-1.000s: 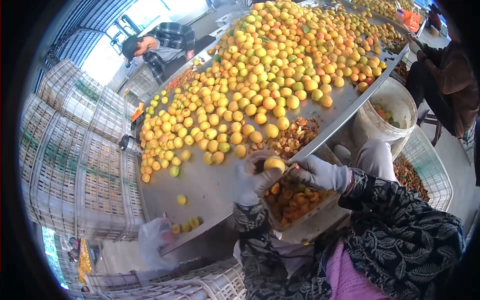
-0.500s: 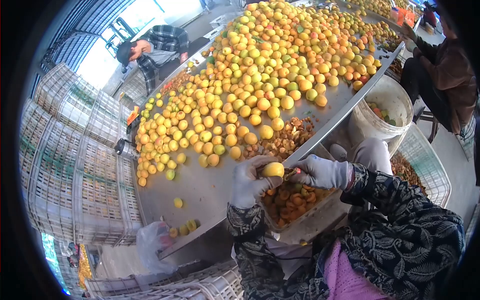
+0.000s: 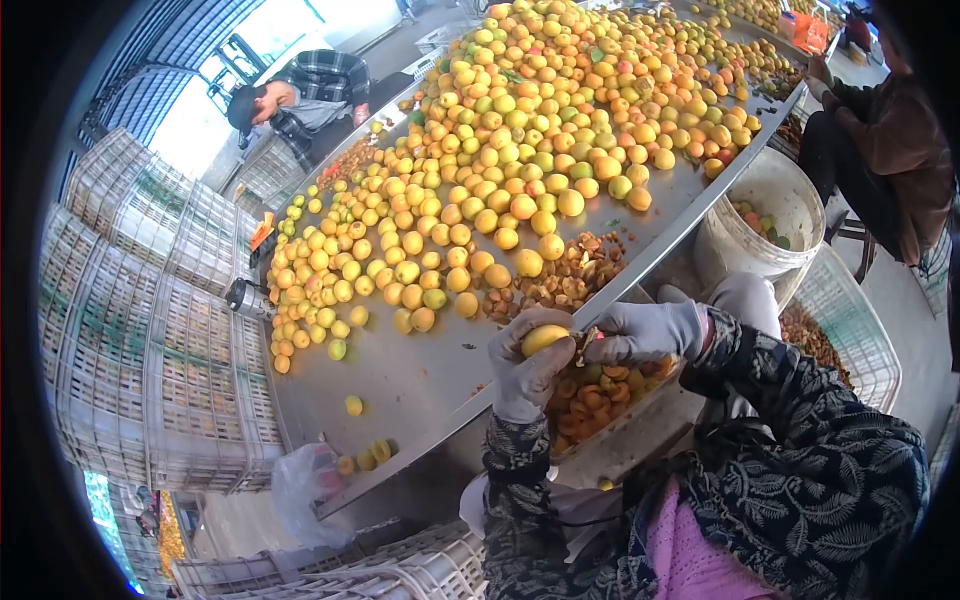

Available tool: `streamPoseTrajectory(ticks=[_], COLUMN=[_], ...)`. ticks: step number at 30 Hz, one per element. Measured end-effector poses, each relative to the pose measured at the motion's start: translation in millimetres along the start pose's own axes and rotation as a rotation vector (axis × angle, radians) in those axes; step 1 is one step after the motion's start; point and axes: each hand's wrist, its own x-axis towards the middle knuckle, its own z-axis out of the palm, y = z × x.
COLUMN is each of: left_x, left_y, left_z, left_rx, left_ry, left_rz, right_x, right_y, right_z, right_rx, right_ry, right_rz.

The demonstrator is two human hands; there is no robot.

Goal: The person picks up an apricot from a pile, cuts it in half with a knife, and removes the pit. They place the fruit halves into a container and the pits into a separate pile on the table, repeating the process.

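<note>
Yellow fruit (image 3: 546, 339) is seated in the gloved left hand (image 3: 522, 375), whose fingers and thumb grasp it. Fingers of the gloved right hand (image 3: 640, 332) pinch a small item (image 3: 585, 345) beside the fruit; the item is too small to identify, and contact cannot be determined. Cut orange pieces (image 3: 595, 408) lie below both hands. Beyond them, the metal worktop (image 3: 410, 390) carries brown pieces (image 3: 565, 278) near its edge and a large pile of whole fruit (image 3: 520, 170). White bucket (image 3: 730, 245): right of the worktop. Stacked crates (image 3: 110, 330): left.
</note>
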Motion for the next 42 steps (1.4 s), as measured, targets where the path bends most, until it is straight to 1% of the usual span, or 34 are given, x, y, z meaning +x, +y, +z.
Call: streamPoseTrajectory(ticks=[1,3,4,5,6,7,8,9,10,11,12,13,14,15,16,17,19,20,21,22,23,25,26,28,29,31,32,33,35,36,38,39,41,42], left_x=[-0.3,-2.4,-2.9,-2.0,0.0,0.6,-0.9,-2.2,-2.9,-3.5,-4.3,-4.0,-4.7,-4.5,-2.9,-1.4,1.4,2.4,4.1,6.1,7.6,9.4,9.7,11.8,10.3,6.1,7.0,8.8,13.2,12.9,11.3,10.2,4.1,1.7], left_y=[4.2,11.5,6.7,-2.7,-7.4,-4.0,1.3,5.7,7.9,4.3,-2.3,1.3,6.4,12.9,19.0,18.6,16.2,16.8,17.9,18.7,17.3,9.9,4.8,-0.4,0.0,0.3,-3.7,-9.4,-12.9,-12.9,-0.7,-1.2,-3.5,-3.7], left_z=[1.7,2.3,5.6,13.1,17.4,19.2,22.2,24.3,24.2,18.2,7.6,1.6,-3.7,-8.3,-9.2,-7.7,-2.2,-1.0,0.2,0.7,2.0,6.7,9.3,12.5,13.1,17.1,15.9,17.3,21.5,21.9,26.1,26.1,26.3,27.4], left_rx=[-0.002,-0.064,-0.062,-0.256,-0.449,-0.447,-0.526,-0.605,-0.625,-0.625,-0.519,-0.414,-0.416,-0.230,-0.042,-0.042,-0.167,-0.170,-0.280,-0.389,-0.390,-0.321,-0.324,0.398,0.395,0.826,0.745,0.740,0.558,0.557,0.594,0.594,0.822,0.820], left_ry=[0.005,0.013,0.016,0.067,0.114,0.108,0.152,0.199,0.199,0.201,0.101,0.001,0.005,-0.025,-0.056,-0.055,0.143,0.141,0.190,0.238,0.232,0.379,0.380,0.412,0.412,0.361,0.303,0.295,0.284,0.277,0.208,0.205,0.242,0.244], left_rz=[0.003,-0.046,-0.047,0.052,0.154,0.154,0.131,0.107,0.117,0.115,0.114,0.115,0.115,0.076,0.040,0.045,-0.063,-0.064,-0.090,-0.117,-0.118,-0.054,-0.053,0.168,0.169,0.130,0.155,0.159,0.351,0.353,0.429,0.430,0.362,0.360], right_x=[-0.1,4.3,4.4,4.6,4.8,4.2,3.1,1.9,1.4,0.6,-1.4,-3.2,-3.7,-4.2,-4.9,-4.5,-0.4,4.3,8.1,13.8,20.3,29.0,31.3,37.2,42.2,47.6,47.8,48.6,57.5,57.3,56.1,54.8,51.4,52.5], right_y=[-9.6,4.7,7.7,10.7,17.2,23.5,27.4,28.8,25.3,20.7,13.2,1.6,-4.3,-0.8,3.1,4.4,9.7,19.5,25.6,23.4,20.3,16.3,18.3,12.3,9.9,0.7,-3.6,2.6,7.3,8.6,6.7,5.1,0.3,4.5], right_z=[-2.2,-6.2,-8.2,-9.8,-5.9,2.9,7.6,7.1,8.2,10.0,10.3,8.4,6.1,1.7,-3.9,-7.2,1.8,13.3,25.4,38.2,42.9,48.2,40.8,28.4,27.8,30.7,31.3,29.6,31.6,30.6,29.6,29.7,30.8,30.1], right_rx=[0.052,0.080,0.087,0.093,0.091,0.097,0.103,0.103,0.212,0.323,0.324,0.157,-0.008,-0.007,-0.084,-0.164,-0.186,-0.006,0.174,0.319,0.318,0.700,0.756,0.659,0.624,0.552,0.483,0.421,0.421,0.420,0.451,0.452,0.364,0.363], right_ry=[-0.090,-0.113,-0.122,-0.128,-0.124,-0.004,0.116,0.118,0.061,0.003,0.000,0.032,0.065,0.064,0.101,0.137,0.170,0.235,0.301,0.344,0.350,0.526,0.567,0.661,0.712,0.756,0.794,0.765,0.859,0.866,0.782,0.785,0.824,0.823], right_rz=[0.063,0.031,0.079,0.128,0.124,0.081,0.039,0.039,0.066,0.094,0.097,0.065,0.032,0.035,0.011,-0.015,-0.059,-0.048,-0.037,-0.087,-0.087,0.066,0.038,0.002,-0.023,-0.047,-0.078,-0.067,-0.135,-0.138,-0.099,-0.100,-0.118,-0.115])
